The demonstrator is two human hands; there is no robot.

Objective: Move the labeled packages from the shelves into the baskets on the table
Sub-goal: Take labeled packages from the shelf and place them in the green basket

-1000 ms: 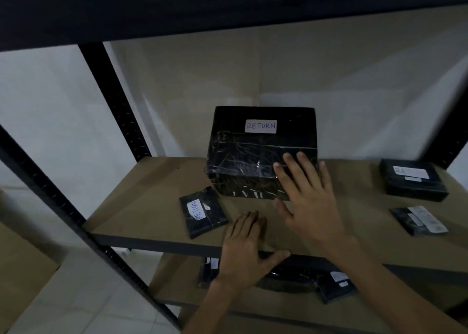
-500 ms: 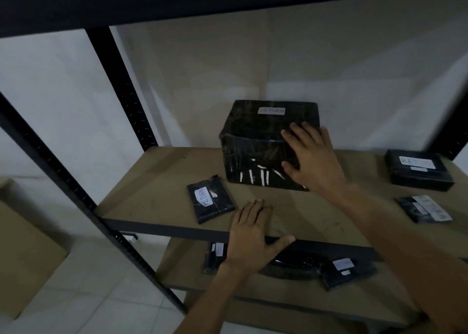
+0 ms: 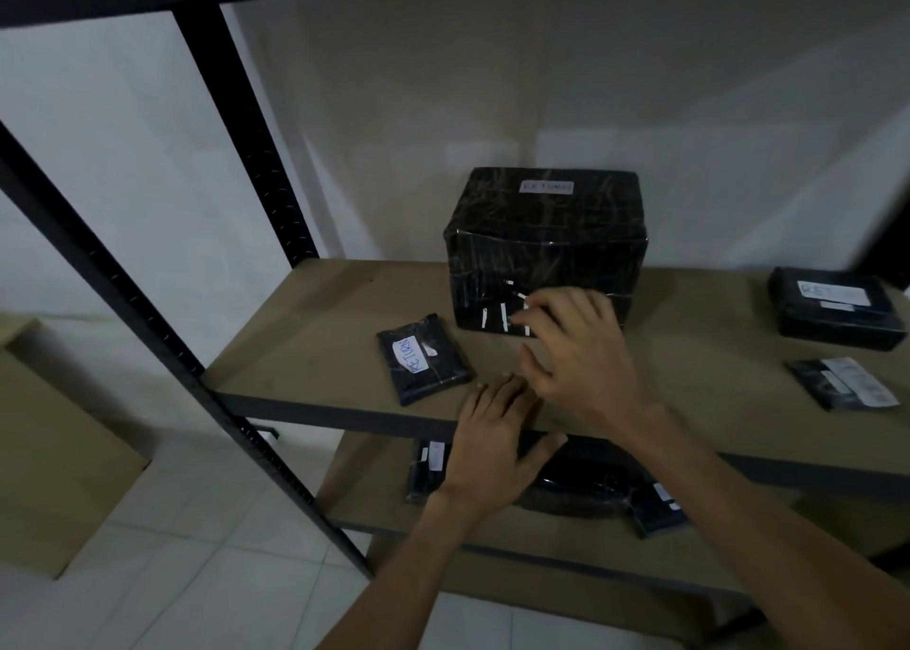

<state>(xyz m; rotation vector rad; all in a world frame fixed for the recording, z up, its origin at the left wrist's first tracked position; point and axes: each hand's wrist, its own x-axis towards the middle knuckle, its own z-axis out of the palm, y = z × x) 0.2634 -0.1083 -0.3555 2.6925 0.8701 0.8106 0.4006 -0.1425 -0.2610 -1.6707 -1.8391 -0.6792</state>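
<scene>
Large black-wrapped box [image 3: 541, 245] marked RETURN, upright at mid-shelf [image 3: 315, 349].
Right hand [image 3: 583, 354] at its lower front, fingers loosely bent, holding nothing (contact blurred). Left hand [image 3: 492, 447] flat on the shelf's front edge, fingers straight. Small RETURN packet [image 3: 423, 359] just left. Lower-shelf packages [image 3: 591, 492] partly hidden.

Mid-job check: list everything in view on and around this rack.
Shelves: two seen, tan, on black posts.
Large box: one, black, white label, shelf back centre.
Small package: one, black, RETURN label, left of large box.
Right box: one, black, white label, far right.
Flat package: one, black, white labels, before right box.
Lower packages: about three, black, lower shelf.
Cardboard box: one, brown, floor left.
Left hand: flat on shelf front edge.
Right hand: fingers loosely curled by large box's lower front, holding nothing.
</scene>
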